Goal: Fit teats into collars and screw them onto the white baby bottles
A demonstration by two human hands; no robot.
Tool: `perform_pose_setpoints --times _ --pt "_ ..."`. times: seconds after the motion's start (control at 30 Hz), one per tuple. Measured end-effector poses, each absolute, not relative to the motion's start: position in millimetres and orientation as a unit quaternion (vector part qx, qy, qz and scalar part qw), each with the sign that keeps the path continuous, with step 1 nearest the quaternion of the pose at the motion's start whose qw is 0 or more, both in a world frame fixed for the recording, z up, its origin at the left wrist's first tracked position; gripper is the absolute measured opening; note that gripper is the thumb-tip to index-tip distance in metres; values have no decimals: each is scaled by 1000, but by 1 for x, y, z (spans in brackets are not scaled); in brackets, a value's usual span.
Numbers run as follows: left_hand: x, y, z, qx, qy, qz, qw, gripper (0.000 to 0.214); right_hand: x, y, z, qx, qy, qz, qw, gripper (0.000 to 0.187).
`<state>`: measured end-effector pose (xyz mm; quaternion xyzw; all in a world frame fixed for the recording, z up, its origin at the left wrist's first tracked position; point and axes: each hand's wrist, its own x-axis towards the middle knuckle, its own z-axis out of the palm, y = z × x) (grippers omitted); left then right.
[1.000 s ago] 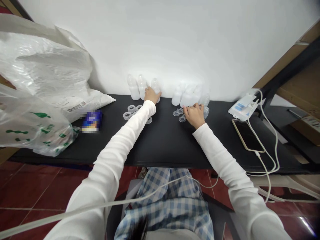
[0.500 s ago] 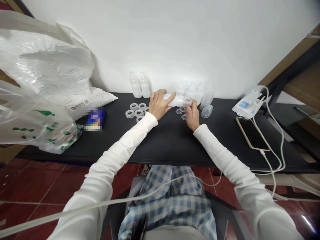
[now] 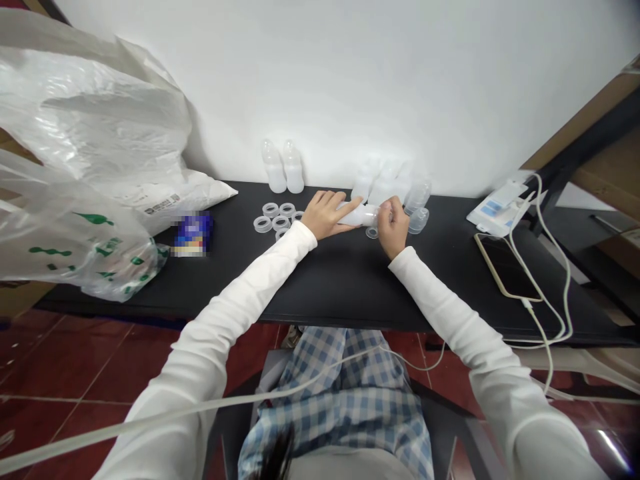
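Observation:
My left hand (image 3: 326,215) holds a clear plastic bottle (image 3: 361,215) on its side, just above the black table (image 3: 325,280). My right hand (image 3: 393,225) grips the bottle's neck end, its fingers closed around a small clear part there. Several translucent rings (image 3: 277,217) lie left of my left hand. One small clear piece (image 3: 371,233) lies on the table under the bottle. Two upright bottles (image 3: 283,167) stand at the wall, and a cluster of further bottles (image 3: 395,187) stands behind my right hand.
Large plastic bags (image 3: 85,167) fill the table's left end, with a small blue packet (image 3: 193,232) beside them. A phone (image 3: 503,265) on a white cable (image 3: 550,293) and a white box (image 3: 495,203) lie at the right. A shelf frame (image 3: 580,143) rises there.
My left hand took a bottle from the row at the wall and brought it toward me. My right hand left the small pieces on the table and met the bottle's neck.

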<state>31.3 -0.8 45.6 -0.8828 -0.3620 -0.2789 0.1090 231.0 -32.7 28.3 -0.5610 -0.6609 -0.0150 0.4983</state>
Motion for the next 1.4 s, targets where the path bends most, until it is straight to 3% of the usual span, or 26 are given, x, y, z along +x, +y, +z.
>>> perform_pose_setpoints --times 0.13,0.3,0.5,0.6,0.7,0.8,0.87,1.0,1.17,1.4 --pt "27 3 49 -898 -344 -259 93 74 232 -29 21 -567 -681 -45 460 58" --pt "18 12 48 -900 -325 -280 77 77 240 -19 20 -514 -734 -85 436 51" --pt "3 25 43 -899 -352 -248 77 83 254 -13 28 -385 -872 -147 262 30" --pt "1 27 40 -897 -361 -242 83 83 250 -17 28 -412 -872 -160 209 33" --pt "1 26 40 -891 -367 -254 88 80 246 -22 27 -433 -857 -173 218 30" --pt "3 23 42 -886 -370 -265 87 76 246 -24 29 -451 -840 -177 244 56" --pt "4 20 43 -890 -361 -265 84 71 247 -25 31 -479 -821 -176 258 63" --pt "7 17 45 -891 -357 -268 81 64 245 -26 33 -516 -804 -169 241 48" --pt "8 20 41 -879 -384 -272 75 72 242 -29 33 -499 -807 -198 244 37" --pt "2 27 40 -781 -518 -346 49 63 268 -18 28 -549 -721 -236 350 27"
